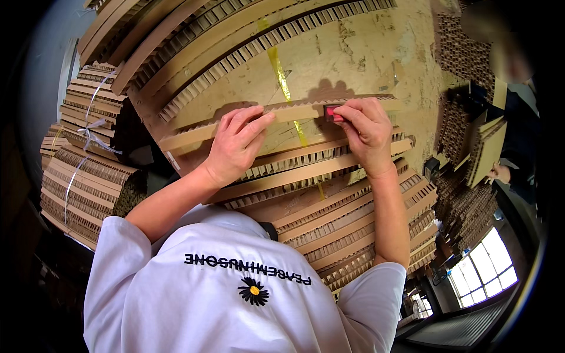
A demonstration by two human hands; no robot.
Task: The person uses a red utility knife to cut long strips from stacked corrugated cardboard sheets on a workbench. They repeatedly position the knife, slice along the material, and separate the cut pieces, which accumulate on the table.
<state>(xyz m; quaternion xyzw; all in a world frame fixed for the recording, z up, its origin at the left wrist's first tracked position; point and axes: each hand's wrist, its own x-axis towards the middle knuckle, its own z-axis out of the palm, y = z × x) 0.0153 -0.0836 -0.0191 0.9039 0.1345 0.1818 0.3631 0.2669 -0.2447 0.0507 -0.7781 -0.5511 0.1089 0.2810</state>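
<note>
L. hand (236,141), fingers slightly spread, touches cardboard strip (297,112) near left edge of counter (359,65); R. hand (368,132) pinches red-and-black block (331,113) — w/ light L. hold, strip could slip.

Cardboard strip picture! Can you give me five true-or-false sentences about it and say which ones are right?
1. The right hand holds a small red-and-black object. True.
2. The left hand holds a blue cup. False: the left hand touches the long cardboard strip.
3. White string ties cardboard at the left. True.
4. The shirt is green. False: the shirt is white.
5. Yellow tape shows on the table. True.
</note>
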